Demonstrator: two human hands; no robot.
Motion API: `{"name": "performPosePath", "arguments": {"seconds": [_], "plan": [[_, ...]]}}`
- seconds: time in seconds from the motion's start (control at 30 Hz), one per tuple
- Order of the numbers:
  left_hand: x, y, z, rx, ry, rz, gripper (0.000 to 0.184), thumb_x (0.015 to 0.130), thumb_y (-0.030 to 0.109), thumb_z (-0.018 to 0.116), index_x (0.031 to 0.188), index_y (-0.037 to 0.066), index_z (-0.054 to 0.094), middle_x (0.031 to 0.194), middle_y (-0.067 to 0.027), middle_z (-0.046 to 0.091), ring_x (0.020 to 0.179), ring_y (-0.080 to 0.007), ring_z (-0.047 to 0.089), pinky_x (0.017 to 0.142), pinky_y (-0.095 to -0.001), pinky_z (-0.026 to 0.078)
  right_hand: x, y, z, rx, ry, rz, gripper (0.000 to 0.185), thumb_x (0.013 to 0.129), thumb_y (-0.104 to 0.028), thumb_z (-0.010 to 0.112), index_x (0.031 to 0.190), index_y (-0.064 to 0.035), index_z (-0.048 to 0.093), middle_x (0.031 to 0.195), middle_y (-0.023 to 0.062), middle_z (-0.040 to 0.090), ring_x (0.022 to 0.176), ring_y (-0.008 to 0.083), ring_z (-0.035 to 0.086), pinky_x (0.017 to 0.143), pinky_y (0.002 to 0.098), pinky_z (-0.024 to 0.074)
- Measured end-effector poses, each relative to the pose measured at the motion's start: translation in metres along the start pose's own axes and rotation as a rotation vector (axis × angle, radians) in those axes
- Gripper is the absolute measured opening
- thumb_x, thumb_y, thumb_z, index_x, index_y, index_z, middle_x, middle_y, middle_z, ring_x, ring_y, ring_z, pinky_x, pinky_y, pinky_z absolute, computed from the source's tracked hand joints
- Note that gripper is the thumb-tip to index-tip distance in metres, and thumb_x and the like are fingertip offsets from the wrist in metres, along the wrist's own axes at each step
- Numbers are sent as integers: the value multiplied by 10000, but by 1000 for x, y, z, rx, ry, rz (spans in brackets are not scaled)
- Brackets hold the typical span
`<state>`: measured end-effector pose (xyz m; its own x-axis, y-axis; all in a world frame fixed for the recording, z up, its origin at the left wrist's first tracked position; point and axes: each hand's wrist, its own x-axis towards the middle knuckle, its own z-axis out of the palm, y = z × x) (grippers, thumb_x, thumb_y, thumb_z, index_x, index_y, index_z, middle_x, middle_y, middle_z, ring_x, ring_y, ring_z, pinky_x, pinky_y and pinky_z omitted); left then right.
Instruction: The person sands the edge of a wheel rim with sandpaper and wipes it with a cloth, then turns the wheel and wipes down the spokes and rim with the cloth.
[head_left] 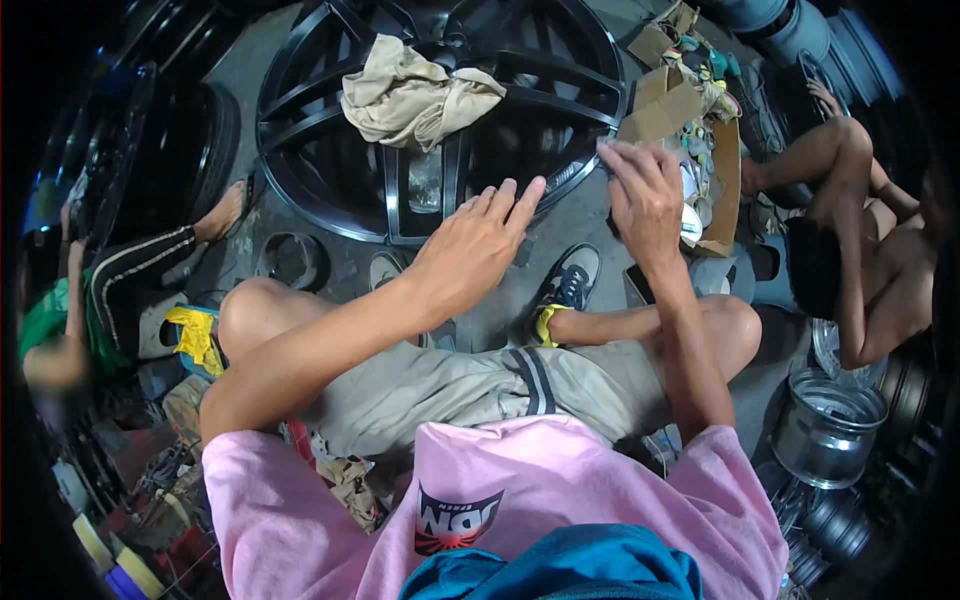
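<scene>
A large black wheel rim (395, 205) lies on the floor in front of me, with a crumpled beige cloth (415, 98) over its hub and upper spokes. My left hand (480, 235) is over the rim's near edge, fingers extended and apart, with nothing visible in it. To the right of the rim's edge, my right hand (645, 195) has its fingers bent forward; the thumb side and fingertips are slightly blurred, and no object shows in it. Whether either hand touches the rim is unclear.
An open cardboard box (728, 190) of small items stands to the right of the rim. One person (835, 190) sits at the right, another (75, 290) at the left. A silver rim (828, 445) stands at the lower right.
</scene>
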<state>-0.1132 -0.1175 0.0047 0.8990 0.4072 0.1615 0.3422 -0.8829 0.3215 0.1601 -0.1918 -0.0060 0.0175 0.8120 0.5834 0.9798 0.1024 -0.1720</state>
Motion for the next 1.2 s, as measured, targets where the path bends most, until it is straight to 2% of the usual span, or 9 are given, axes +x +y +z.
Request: {"name": "performPosePath", "arguments": {"seconds": [0.1, 0.27, 0.47, 0.7, 0.9, 1.03, 1.2], "plan": [[11, -4, 10, -56, -14, -39, 681, 1088, 167, 620, 1676, -22, 333, 1495, -323, 578, 1264, -468, 659, 1060, -495, 563, 3, 6, 2, -36, 32, 18, 497, 783, 34, 763, 1259, -105, 798, 1250, 18, 744, 1181, 308, 623, 1055, 462, 512], [19, -5, 21, -160, 32, -124, 607, 1099, 208, 608, 1608, -42, 390, 1443, -292, 622, 1217, -479, 672, 1018, -524, 566, -8, -4, 4, 19, 8, 19, 480, 805, 26, 753, 1265, -104, 793, 1249, 23, 749, 1211, 311, 613, 1063, 466, 499], [37, 3, 10, -254, -80, -234, 537, 1105, 237, 609, 1543, -21, 437, 1403, -294, 644, 1184, -482, 684, 991, -536, 568, 2, 8, 10, 2, 57, 67, 482, 783, 19, 758, 1249, -98, 793, 1251, 29, 750, 1222, 324, 614, 1077, 465, 492], [35, 2, 19, -263, -37, -226, 547, 1110, 247, 601, 1556, -17, 426, 1428, -288, 645, 1229, -488, 669, 1010, -546, 560, -2, 5, 13, 22, 75, 76, 421, 813, -3, 756, 1221, -99, 796, 1227, 30, 761, 1205, 329, 626, 1032, 457, 493], [35, 2, 22, -270, 52, -204, 561, 1110, 249, 605, 1573, -25, 448, 1528, -303, 589, 1313, -494, 632, 1077, -527, 547, -10, -10, 9, 53, 67, 62, 459, 779, 21, 781, 1218, -111, 801, 1224, 11, 765, 1200, 314, 629, 1013, 436, 504], [36, 3, 21, -364, 98, -178, 557, 1086, 196, 639, 1568, -27, 472, 1513, -313, 600, 1317, -505, 628, 1090, -526, 544, 3, 9, 18, -9, 117, 76, 455, 790, 6, 780, 1227, -118, 804, 1248, 2, 769, 1206, 291, 640, 1009, 432, 499], [38, 3, 20, -425, 175, -157, 562, 1049, 139, 680, 1555, -33, 504, 1484, -321, 621, 1303, -518, 633, 1084, -529, 549, -8, -10, 8, 58, 66, 72, 389, 826, -16, 760, 1198, -123, 804, 1241, -1, 773, 1199, 293, 640, 998, 441, 495]]}}
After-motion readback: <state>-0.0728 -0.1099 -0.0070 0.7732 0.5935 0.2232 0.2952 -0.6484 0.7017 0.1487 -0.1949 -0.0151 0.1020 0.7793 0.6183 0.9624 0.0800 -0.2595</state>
